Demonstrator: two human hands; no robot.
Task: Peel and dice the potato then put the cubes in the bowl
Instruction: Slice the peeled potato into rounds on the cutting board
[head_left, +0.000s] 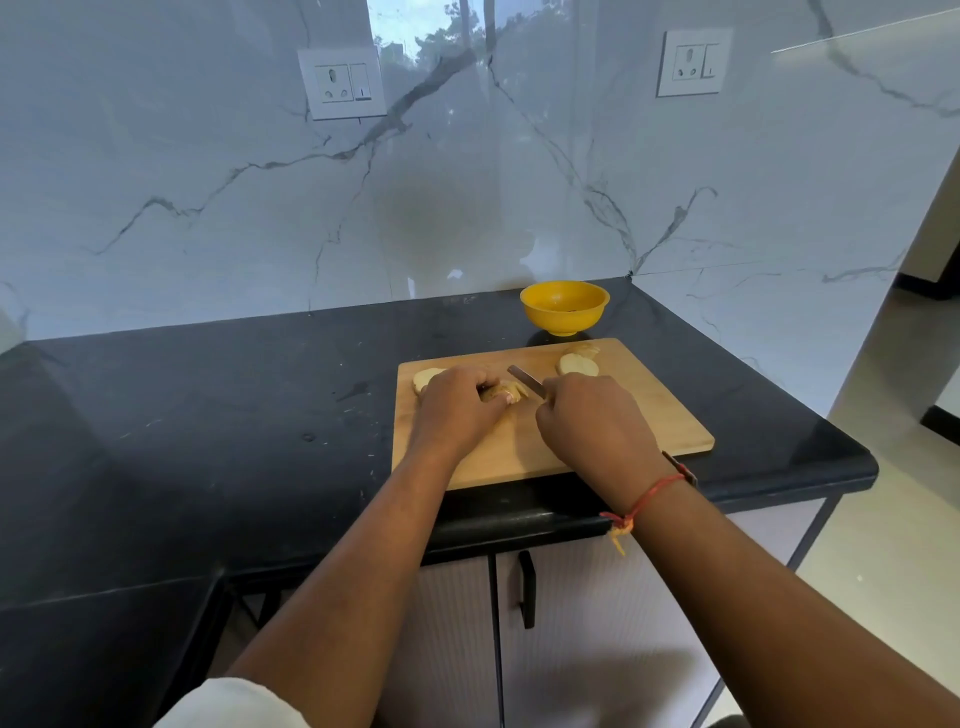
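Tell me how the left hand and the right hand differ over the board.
The left hand holds down a potato piece with curled fingers; the right hand grips a knife, its blade angled toward that piece. The right wrist wears a red thread; the left wrist is bare. The left hand sits nearer the board's left edge, the right hand nearer its middle. Both are over the wooden cutting board.

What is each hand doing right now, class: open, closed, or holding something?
Left hand: holding a potato piece down on the cutting board.
Right hand: gripping the knife.
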